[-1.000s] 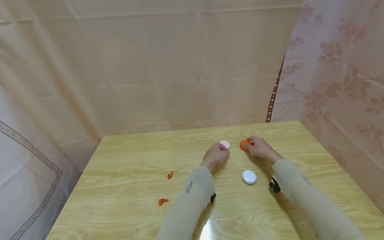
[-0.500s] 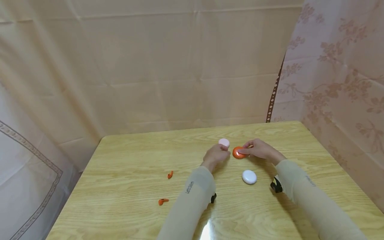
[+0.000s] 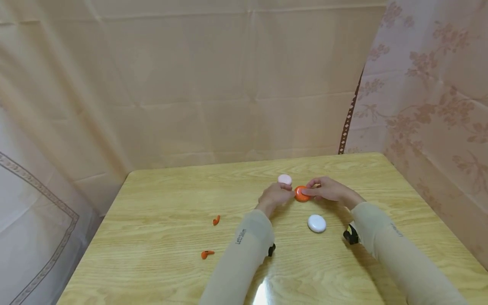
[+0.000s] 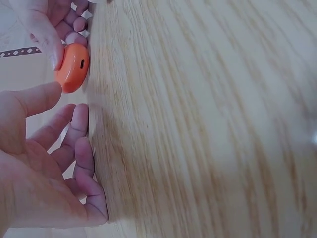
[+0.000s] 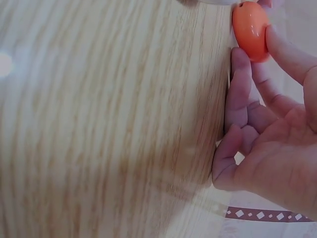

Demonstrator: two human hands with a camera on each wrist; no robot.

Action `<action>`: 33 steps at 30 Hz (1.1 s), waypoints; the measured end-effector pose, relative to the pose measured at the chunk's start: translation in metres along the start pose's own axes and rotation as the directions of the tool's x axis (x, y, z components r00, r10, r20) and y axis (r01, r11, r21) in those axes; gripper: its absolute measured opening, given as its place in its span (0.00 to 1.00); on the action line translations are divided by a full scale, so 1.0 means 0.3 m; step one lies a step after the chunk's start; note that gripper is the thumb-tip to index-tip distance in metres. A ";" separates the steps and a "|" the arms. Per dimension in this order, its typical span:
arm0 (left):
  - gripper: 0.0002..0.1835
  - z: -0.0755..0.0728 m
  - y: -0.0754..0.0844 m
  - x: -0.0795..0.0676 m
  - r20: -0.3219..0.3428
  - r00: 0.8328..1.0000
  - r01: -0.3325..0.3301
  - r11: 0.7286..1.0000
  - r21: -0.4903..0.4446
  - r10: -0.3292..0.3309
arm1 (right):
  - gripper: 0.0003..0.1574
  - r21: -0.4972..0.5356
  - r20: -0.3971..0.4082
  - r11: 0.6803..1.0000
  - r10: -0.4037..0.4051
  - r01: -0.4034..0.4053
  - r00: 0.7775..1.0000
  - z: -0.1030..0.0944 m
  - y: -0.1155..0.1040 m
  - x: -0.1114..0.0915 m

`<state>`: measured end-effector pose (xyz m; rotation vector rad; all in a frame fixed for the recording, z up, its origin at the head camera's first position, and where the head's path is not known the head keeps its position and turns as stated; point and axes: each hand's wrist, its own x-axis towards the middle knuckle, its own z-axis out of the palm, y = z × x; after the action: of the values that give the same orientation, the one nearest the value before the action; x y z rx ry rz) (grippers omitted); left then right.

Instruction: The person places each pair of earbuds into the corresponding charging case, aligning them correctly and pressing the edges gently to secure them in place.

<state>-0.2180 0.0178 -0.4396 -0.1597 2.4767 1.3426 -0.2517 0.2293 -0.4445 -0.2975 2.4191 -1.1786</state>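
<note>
An orange earbud case [image 3: 299, 194] lies between the two hands at the back right of the table. My right hand [image 3: 330, 189] pinches it, thumb on top and fingers at its side. A small dark port marks the case [image 4: 74, 69] in the left wrist view. There the left hand [image 4: 42, 163] has its thumb tip right at the case's edge, its other fingers loosely bent low over the table. Just behind the left hand [image 3: 273, 196] is a round pink case [image 3: 284, 179], its near edge partly covered. A white oval case [image 3: 317, 223] lies in front of the right hand.
Two orange earbuds lie on the left half of the wooden table [image 3: 160, 220]: one earbud [image 3: 216, 220] farther back, another earbud [image 3: 207, 254] nearer the front. A beige curtain [image 3: 190, 84] hangs behind the table, a floral curtain [image 3: 438, 106] at the right.
My right hand has brought the orange case left and slightly nearer, up to the left hand's fingertips. The pink case has shifted slightly back. The white case and earbuds stay put.
</note>
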 end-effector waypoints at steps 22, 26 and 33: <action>0.11 0.006 -0.010 0.019 0.044 0.999 0.023 0.997 -0.076 -0.020 | 0.30 0.070 0.077 0.997 0.023 -0.028 0.997 0.011 -0.007 0.004; 0.12 0.001 -0.029 0.025 0.073 0.997 0.010 0.993 -0.114 -0.001 | 0.29 0.082 0.086 0.996 0.031 -0.038 0.996 0.018 -0.016 0.004; 0.14 -0.026 -0.055 0.029 0.108 0.991 -0.068 0.990 -0.122 0.081 | 0.25 0.123 0.108 0.991 0.036 -0.049 0.993 0.042 -0.060 0.015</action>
<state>-0.2238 0.0028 -0.4516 -0.0176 2.3318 1.4874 -0.2499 0.2077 -0.4385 -0.2613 2.2383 -1.2577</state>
